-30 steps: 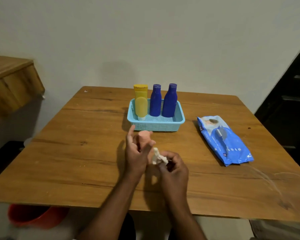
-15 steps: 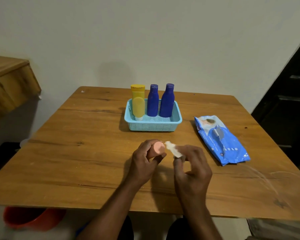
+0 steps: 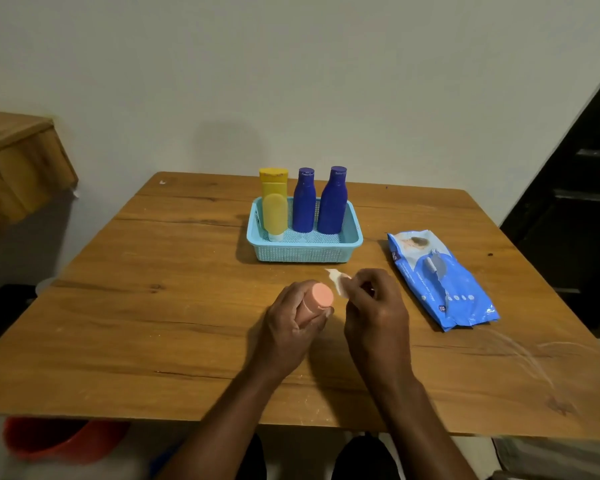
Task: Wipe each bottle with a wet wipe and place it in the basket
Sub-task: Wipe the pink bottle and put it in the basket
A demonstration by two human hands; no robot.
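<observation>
In front of me is the square wooden table (image 3: pixel 187 306), and it carries everything. On its right side lies the blue plastic pack of wet wipes (image 3: pixel 440 278), flat and a little diagonal. Near the far middle stands the light blue perforated plastic basket (image 3: pixel 305 252). Inside it three bottles stand upright in a row: the yellow tube-shaped bottle (image 3: pixel 274 206) at the left, then the smaller dark blue plastic bottle (image 3: pixel 304 202), then the taller dark blue plastic bottle (image 3: pixel 332 202) at the right.

My left hand (image 3: pixel 288 327) is over the table, nearer to me than the basket, and its fingers are curled around the small pink plastic bottle (image 3: pixel 321 296). The round flat end of this bottle points toward the camera, and the hand hides most of its body. My right hand (image 3: pixel 378 306) is just beside it and pinches the crumpled white wet wipe (image 3: pixel 338 280) between thumb and fingertips. The wipe is very close to the pink bottle; I cannot tell if they touch.
</observation>
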